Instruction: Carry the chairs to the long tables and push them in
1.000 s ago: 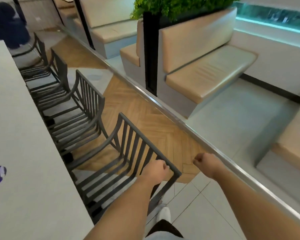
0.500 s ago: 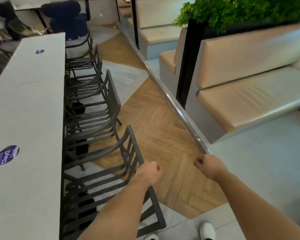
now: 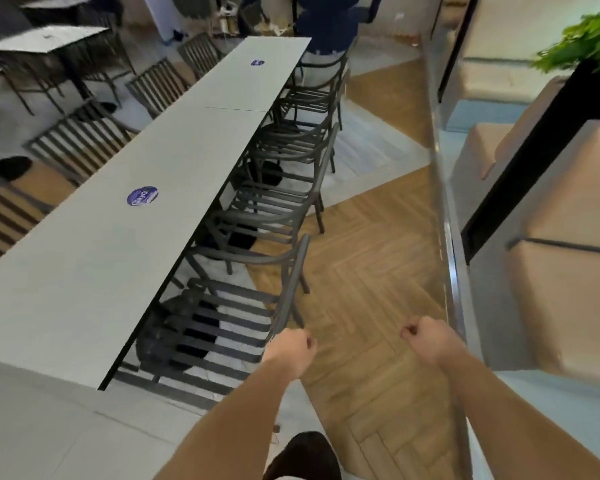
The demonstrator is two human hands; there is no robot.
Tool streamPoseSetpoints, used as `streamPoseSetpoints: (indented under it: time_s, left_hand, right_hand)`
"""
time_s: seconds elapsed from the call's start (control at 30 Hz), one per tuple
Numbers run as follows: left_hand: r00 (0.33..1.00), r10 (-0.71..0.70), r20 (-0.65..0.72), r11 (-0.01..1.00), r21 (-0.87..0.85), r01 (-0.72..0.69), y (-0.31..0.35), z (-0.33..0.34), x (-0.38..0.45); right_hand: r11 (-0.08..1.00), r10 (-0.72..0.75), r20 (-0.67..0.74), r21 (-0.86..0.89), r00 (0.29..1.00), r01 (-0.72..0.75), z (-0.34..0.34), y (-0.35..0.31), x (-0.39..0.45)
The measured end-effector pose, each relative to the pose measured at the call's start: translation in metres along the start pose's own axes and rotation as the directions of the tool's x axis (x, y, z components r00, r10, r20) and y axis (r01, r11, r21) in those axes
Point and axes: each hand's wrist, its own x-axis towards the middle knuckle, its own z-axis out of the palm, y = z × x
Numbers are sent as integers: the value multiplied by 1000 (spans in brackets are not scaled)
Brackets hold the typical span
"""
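Fingers of the left hand (image 3: 293, 349) are curling by the nearest slatted chair (image 3: 236, 306), contact unclear, while the right hand (image 3: 426, 342) is hanging fisted and empty over herringbone wood floor (image 3: 368, 271), the chair sitting tucked under the long grey table (image 3: 125, 216) beside beige booth benches (image 3: 551, 289).

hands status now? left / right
Left hand: fingers curled, at the near end of the nearest chair's backrest; whether it grips the rail cannot be told.
Right hand: closed fist, holding nothing, apart from the chair.

floor: herringbone wood (image 3: 357, 306) | right: tan booth seats (image 3: 561, 299) | planter greenery (image 3: 589, 43)
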Motion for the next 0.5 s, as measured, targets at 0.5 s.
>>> streamPoseSetpoints:
  time_s: [0.5]
  left_hand:
    - [965, -224, -139, 962, -189, 196, -40, -65, 77]
  right_hand:
    - [936, -347, 59, -39, 936, 350, -39, -135, 141]
